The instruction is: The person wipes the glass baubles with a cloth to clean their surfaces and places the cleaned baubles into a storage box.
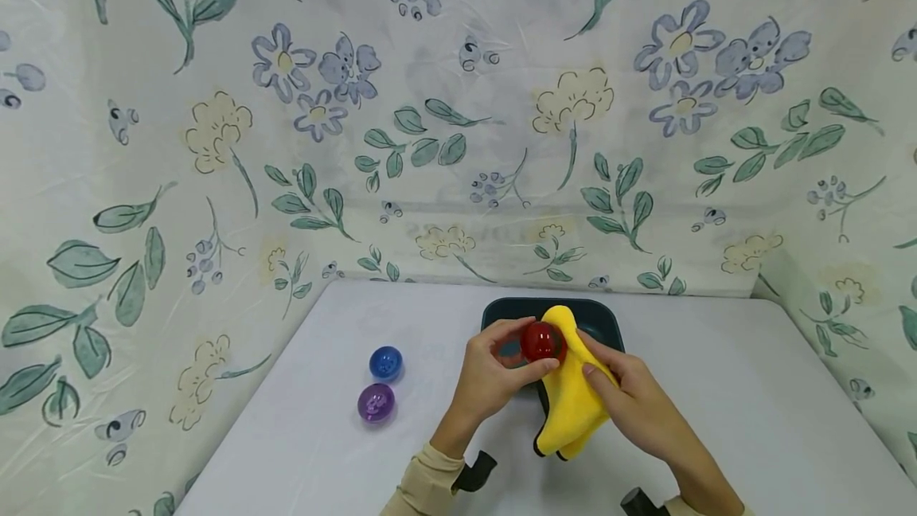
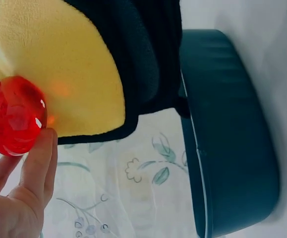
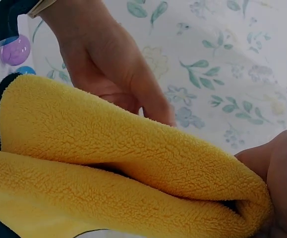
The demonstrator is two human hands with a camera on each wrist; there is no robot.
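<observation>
**Red ball held between both hands, cloth on its right side**

The person's left hand [image 1: 494, 377] grips a translucent red plastic ball [image 1: 542, 342] with curled fingers and thumb, holding it up over the near edge of a dark teal plastic tray [image 1: 605, 318]. The ball sits at the tips of that hand, so the left hand is the one that carries it; the left-wrist view shows the ball [image 2: 13, 115] pinched against the fingertips [image 2: 40, 157] with the cloth directly behind it.

The right hand [image 1: 634, 396] holds a folded yellow fleece cloth with a black edge [image 1: 569, 400], fingers laid over the fold and thumb underneath. The cloth's long axis runs from the near counter edge up and away toward the tray, and its far tip rises beside and behind the ball, touching it on the ball's right side. So the ball lies just left of the cloth-bearing hand and just right of the hand that grips it, between the two.

On the white counter [image 1: 752, 388], well left of the hands, rest a blue plastic ball [image 1: 385, 362] and, nearer the person, a purple plastic ball [image 1: 376, 402], close together. A floral-print sheet [image 1: 458, 102] hangs behind and to both sides.
</observation>
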